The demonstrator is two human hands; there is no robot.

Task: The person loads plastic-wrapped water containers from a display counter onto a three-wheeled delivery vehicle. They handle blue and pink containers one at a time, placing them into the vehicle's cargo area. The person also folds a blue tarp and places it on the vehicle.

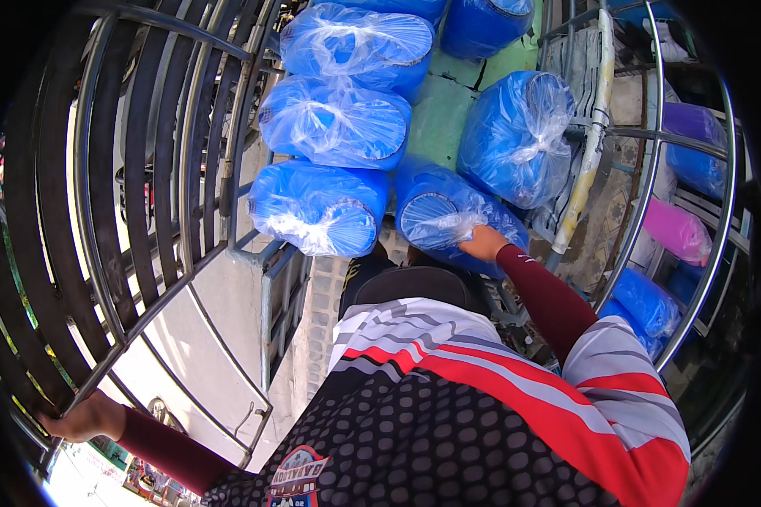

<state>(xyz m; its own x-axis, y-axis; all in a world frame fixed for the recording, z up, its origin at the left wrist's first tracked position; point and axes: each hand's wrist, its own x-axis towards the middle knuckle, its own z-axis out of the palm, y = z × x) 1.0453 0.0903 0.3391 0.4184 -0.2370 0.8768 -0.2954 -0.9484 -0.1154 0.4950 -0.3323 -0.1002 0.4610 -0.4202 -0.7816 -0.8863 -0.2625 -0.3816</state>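
My right hand (483,243) is closed on the gathered clear plastic wrap of a rounded blue bundle (427,207) just ahead of my body. What is inside the wrap I cannot make out. Far out to the left, my left hand (83,419) is wrapped round a metal bar of the tall barred gate (101,169). Close to the held bundle lies another wrapped blue bundle (317,203) on its left. A bigger one (516,139), knotted at its end, sits beyond it on the right.
More wrapped blue bundles (338,122) line the left side of the green floor (435,118). A metal railing (651,194) curves along the right, with purple (693,144) and pink (676,230) wrapped bundles beyond it. Paving (323,287) shows below on the left.
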